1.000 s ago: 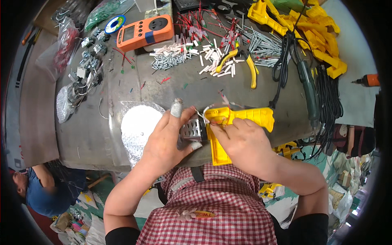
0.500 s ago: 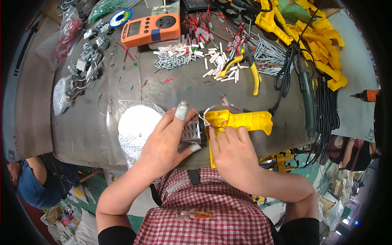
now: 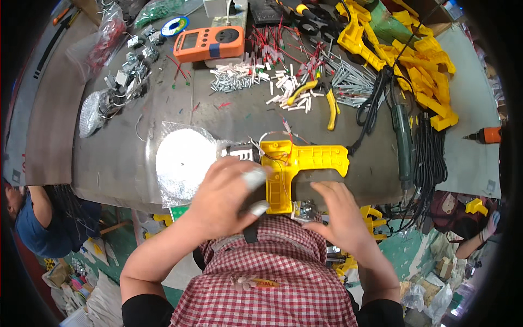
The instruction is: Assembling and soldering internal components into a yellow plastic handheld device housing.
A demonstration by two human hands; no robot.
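- Yellow plastic pistol-shaped housing half lies hollow side up at the near part of the grey worktable, between the two hands, handle toward the right.
- Left hand, slightly blurred: fingers bent, thumb held apart from forefinger, both wrapped in pale tape. Forefinger tip overlaps the housing's left edge in this view; cannot tell whether it touches.
- Right hand: thumb and fingers spread, opening toward the housing, below its handle. Thumb near a small shiny metallic piece at the table's near edge.
- Perforated silver metal part sits at the housing's left side, partly behind the left hand's fingers.
- Thin white and dark wires loop through the housing's upper compartment.
- Round white disc on clear bubbled plastic, left of the metal part.
- Farther back: orange handheld meter, heap of short silver screws, yellow-handled pliers.
- Right side: dark green stick-shaped tool beside bundled black cables.
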